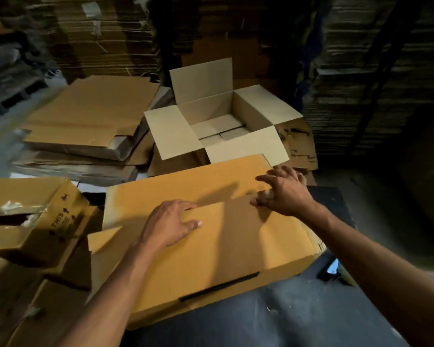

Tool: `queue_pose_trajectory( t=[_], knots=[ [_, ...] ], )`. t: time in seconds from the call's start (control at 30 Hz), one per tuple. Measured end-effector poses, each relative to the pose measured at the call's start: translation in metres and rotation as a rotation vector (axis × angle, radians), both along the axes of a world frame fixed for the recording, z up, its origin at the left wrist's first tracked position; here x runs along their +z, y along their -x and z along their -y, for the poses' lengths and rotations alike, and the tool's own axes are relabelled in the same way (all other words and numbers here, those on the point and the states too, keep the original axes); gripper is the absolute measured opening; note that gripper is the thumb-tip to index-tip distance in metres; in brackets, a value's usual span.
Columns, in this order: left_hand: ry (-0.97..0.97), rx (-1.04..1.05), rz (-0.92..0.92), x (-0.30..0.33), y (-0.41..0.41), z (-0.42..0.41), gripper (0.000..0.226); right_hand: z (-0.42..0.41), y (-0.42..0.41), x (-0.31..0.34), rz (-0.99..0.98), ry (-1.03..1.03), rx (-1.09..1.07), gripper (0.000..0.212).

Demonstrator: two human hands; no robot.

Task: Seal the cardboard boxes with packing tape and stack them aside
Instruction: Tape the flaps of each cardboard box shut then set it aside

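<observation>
Cardboard box (211,246) lies under both hands: left hand (171,221) flat, fingers (189,224) straight on the near flap; right hand (283,191) spread at the seam's far end, perhaps pinching tape, unclear. Probably light, stiff, dentable; best lifted by opposite bottom edges.

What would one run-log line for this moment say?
stage: closing flaps | left hand: flat on near flap | right hand: at seam's far end | box: untaped | open box: behind
</observation>
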State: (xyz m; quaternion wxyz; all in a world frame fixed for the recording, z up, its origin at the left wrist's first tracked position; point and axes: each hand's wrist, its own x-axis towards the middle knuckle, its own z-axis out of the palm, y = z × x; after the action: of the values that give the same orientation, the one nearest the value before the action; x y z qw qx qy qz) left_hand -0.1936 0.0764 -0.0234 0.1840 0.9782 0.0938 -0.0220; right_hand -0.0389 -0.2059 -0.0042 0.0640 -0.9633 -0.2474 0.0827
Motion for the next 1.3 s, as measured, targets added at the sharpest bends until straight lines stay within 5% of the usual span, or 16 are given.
queue_pose_trajectory(
  t=[0.13,0.2,0.37,0.53,0.67,0.77,0.87,0.93,1.03,1.3],
  knots=[
    [-0.162,-0.028,0.048,-0.055,-0.011,0.007,0.078,0.031,0.005,-0.049,-0.145,-0.181,-0.404,0.119],
    [-0.205,-0.115,-0.037,-0.070,-0.025,0.022,0.098,0.042,0.013,-0.065,-0.290,-0.293,-0.582,0.123],
    [-0.202,-0.193,-0.167,-0.087,-0.066,0.057,0.105,0.044,0.023,-0.074,-0.322,-0.332,-0.670,0.101],
    [-0.226,-0.231,-0.143,-0.101,-0.062,0.081,0.094,0.046,0.024,-0.078,-0.273,-0.334,-0.735,0.100],
    [-0.204,-0.139,-0.136,-0.099,-0.068,0.100,0.090,0.059,0.017,-0.075,-0.387,-0.424,-0.603,0.060],
    [-0.198,-0.091,-0.117,-0.096,-0.075,0.112,0.092,0.107,0.003,-0.085,-0.460,-0.558,-0.485,0.054],
    [-0.189,-0.043,-0.063,-0.098,-0.077,0.118,0.096,0.181,-0.016,-0.121,-0.302,-0.223,-0.397,0.022],
    [-0.165,-0.014,-0.010,-0.097,-0.077,0.123,0.097,0.221,-0.027,-0.146,-0.319,0.076,-0.224,0.055],
    [-0.166,0.020,0.021,-0.099,-0.075,0.130,0.089,0.247,-0.034,-0.171,-0.408,0.280,-0.018,0.065],
    [-0.222,0.082,0.044,-0.093,-0.077,0.143,0.080,0.259,-0.036,-0.166,-0.230,0.157,-0.204,0.029]
  ],
)
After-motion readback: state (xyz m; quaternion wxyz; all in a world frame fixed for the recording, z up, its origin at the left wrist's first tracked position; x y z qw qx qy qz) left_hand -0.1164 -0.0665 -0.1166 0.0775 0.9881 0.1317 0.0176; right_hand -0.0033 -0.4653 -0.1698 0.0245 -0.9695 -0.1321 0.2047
